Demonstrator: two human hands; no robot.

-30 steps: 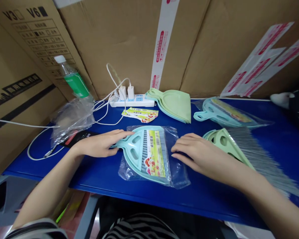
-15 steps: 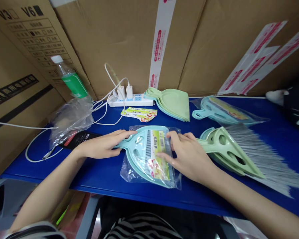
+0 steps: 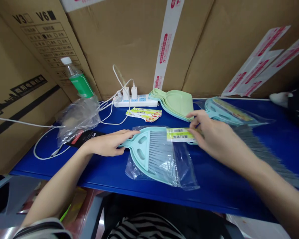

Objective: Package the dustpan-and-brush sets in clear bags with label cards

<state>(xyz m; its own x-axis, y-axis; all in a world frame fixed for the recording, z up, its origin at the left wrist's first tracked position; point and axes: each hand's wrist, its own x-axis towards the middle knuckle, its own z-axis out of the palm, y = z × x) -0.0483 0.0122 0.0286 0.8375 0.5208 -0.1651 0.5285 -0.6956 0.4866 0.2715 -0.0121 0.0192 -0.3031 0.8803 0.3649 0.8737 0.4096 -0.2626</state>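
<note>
Dustpan (image 3: 139, 166) and brush (image 3: 161, 154), both light blue, lay flat on the blue table (image 3: 109, 176) in the head view, nested together inside a clear bag (image 3: 188, 171), with the handles toward the left and the bristles toward the right. The two hands were apart. The left hand (image 3: 112, 142) was closed around the handle end. The right hand (image 3: 209, 132) pinched the right end of a printed card (image 3: 178, 135) between thumb and fingers; the card's left end overlapped the bristles, and whether that end was inside the bag could not be determined. Two printed labels (image 3: 144, 114) lay behind the dustpan, in front of a white power strip (image 3: 139, 101). Stacked green dustpans (image 3: 180, 103) rested beside the strip. A bottle (image 3: 82, 85) stood tilted at the left rear. Grey bristles (image 3: 269, 159) lay partly hidden behind the right forearm.
</note>
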